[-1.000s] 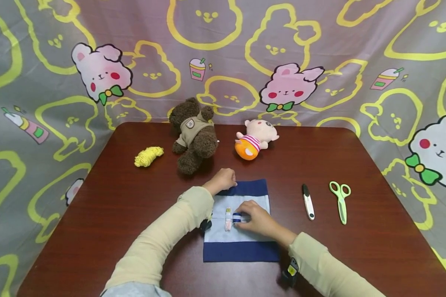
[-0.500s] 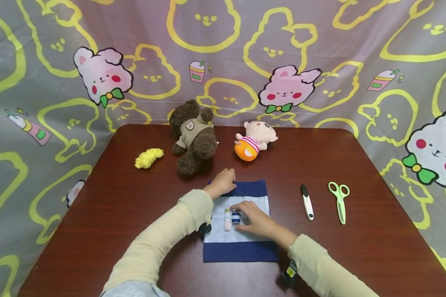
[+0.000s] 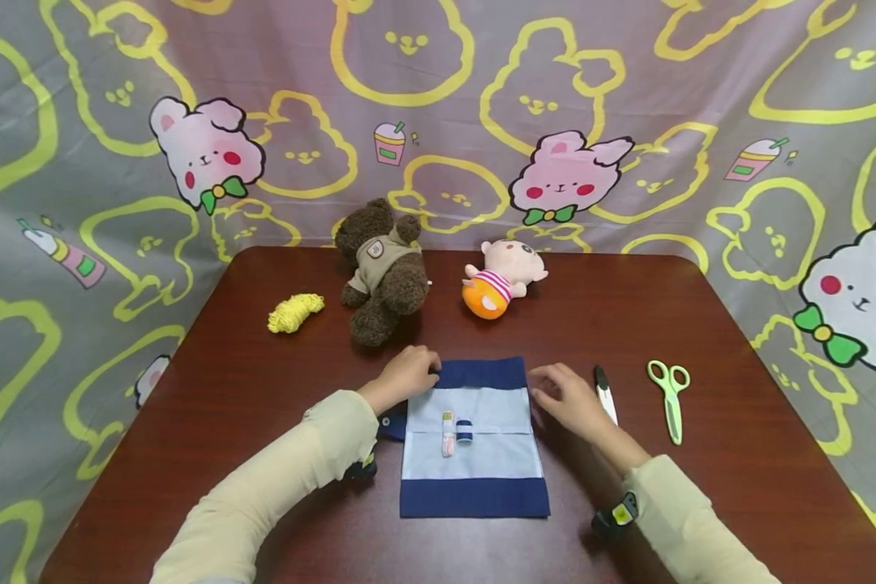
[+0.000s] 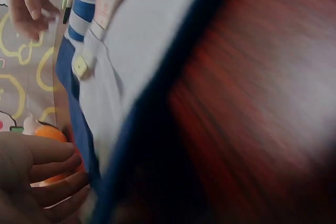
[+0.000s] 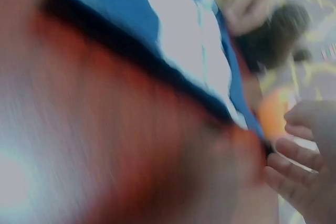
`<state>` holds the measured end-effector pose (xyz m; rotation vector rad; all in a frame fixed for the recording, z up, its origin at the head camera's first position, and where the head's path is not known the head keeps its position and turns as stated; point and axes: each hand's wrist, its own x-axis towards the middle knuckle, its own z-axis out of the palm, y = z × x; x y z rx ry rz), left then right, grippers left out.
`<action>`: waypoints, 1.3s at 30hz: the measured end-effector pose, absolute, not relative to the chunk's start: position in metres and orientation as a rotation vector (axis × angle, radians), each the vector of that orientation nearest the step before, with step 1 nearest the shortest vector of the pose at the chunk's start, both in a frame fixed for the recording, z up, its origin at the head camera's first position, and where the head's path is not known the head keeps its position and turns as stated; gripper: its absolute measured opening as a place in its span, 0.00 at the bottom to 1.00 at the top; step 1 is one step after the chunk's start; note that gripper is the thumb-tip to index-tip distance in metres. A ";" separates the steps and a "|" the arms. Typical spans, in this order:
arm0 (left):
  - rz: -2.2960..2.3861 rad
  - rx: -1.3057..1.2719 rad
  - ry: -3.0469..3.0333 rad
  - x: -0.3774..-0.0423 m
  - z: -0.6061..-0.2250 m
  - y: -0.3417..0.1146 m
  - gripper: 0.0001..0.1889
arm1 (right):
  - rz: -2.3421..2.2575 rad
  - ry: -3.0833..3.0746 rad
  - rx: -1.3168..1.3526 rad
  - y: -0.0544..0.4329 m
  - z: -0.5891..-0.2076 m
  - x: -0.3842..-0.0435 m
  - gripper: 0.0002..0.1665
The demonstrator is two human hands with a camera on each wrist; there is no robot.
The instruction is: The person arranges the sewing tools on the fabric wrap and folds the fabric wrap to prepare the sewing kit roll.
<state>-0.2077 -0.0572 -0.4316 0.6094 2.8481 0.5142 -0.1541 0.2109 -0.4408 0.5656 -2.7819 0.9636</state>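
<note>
A spool (image 4: 82,16) and tape measure (image 4: 107,7) lie on cloth (image 4: 144,19) beside the left hand (image 4: 37,177).

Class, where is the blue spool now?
In the head view, the blue spool lies on the cloth, near its middle, just right of the tape measure.

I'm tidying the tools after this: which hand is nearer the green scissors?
Right. The right hand is beside the cloth, to the left of the scissors; the left hand is farther away, at the cloth's far left corner.
</note>
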 end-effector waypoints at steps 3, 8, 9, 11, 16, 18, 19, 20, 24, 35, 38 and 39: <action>0.512 0.597 2.902 -0.202 -0.432 -0.070 0.08 | 0.838 -2.840 0.354 0.238 -0.435 -0.159 0.14; 0.644 0.551 2.970 -0.194 -0.438 -0.083 0.09 | 0.571 -2.957 0.158 0.266 -0.432 -0.162 0.17; 0.663 0.532 2.977 -0.193 -0.439 -0.084 0.10 | 0.529 -2.980 0.125 0.269 -0.433 -0.163 0.17; 0.694 0.493 2.977 -0.191 -0.442 -0.086 0.12 | 0.471 -3.014 0.075 0.272 -0.435 -0.164 0.19; 0.726 0.466 2.998 -0.188 -0.447 -0.086 0.19 | 0.360 -3.056 0.010 0.274 -0.443 -0.166 0.23; 0.743 0.471 3.001 -0.188 -0.447 -0.085 0.21 | 0.324 -3.054 0.015 0.274 -0.445 -0.167 0.24; 0.748 0.468 3.000 -0.188 -0.447 -0.085 0.21 | 0.313 -3.047 0.022 0.274 -0.446 -0.167 0.24; 0.751 0.466 2.999 -0.188 -0.447 -0.084 0.22 | 0.308 -3.037 0.029 0.274 -0.447 -0.167 0.23; 0.744 0.444 2.986 -0.188 -0.449 -0.083 0.22 | 0.318 -3.015 0.039 0.274 -0.448 -0.168 0.23; 0.758 0.422 2.989 -0.190 -0.454 -0.084 0.24 | 0.474 -2.954 0.047 0.269 -0.434 -0.173 0.23; 0.768 0.447 2.992 -0.191 -0.456 -0.085 0.24 | 0.605 -2.944 0.046 0.262 -0.426 -0.174 0.24; 0.767 0.454 2.993 -0.191 -0.457 -0.085 0.24 | 0.658 -2.927 0.052 0.259 -0.424 -0.175 0.25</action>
